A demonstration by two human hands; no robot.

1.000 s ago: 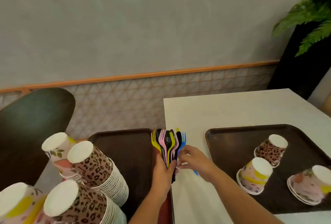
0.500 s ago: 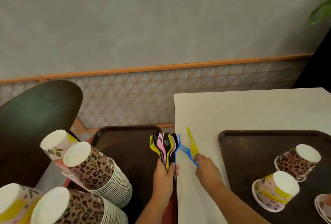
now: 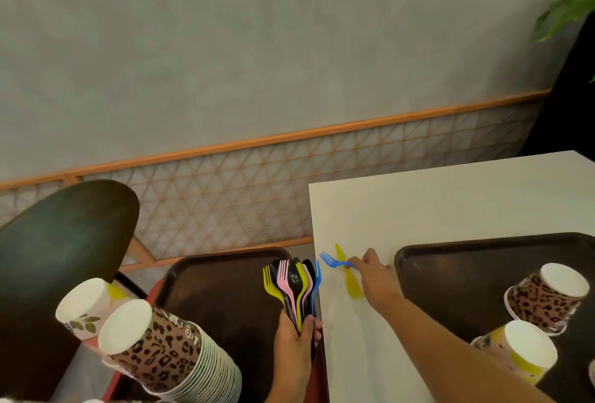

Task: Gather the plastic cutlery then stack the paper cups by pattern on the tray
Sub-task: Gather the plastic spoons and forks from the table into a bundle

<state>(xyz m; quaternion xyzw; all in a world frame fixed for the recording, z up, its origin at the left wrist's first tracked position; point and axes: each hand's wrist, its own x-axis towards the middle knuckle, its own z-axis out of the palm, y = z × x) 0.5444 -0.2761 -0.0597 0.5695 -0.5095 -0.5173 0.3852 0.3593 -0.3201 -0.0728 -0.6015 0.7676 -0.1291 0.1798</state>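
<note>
My left hand (image 3: 294, 343) grips a fanned bundle of plastic cutlery (image 3: 291, 283) in yellow, pink, black and blue, held upright over the right edge of the left brown tray (image 3: 222, 286). My right hand (image 3: 375, 273) pinches the handle of a blue fork (image 3: 333, 261) low over the white table (image 3: 434, 203). A yellow plastic knife (image 3: 349, 277) lies on the table under that fork. On the right brown tray (image 3: 450, 261) a leopard-print cup (image 3: 547, 298) and a pink-and-yellow cup (image 3: 518, 352) stand upside down.
At the lower left, a tall leopard-print cup stack (image 3: 167, 351) and a floral cup stack (image 3: 88, 306) lean sideways. A dark round chair back (image 3: 61, 241) is at the left. A lattice rail (image 3: 257, 190) runs along the grey wall; a plant (image 3: 570, 3) is at the upper right.
My right hand has slid right and farther back along the table with the blue fork, which now lies across the yellow knife. The left hand keeps its bundle.
</note>
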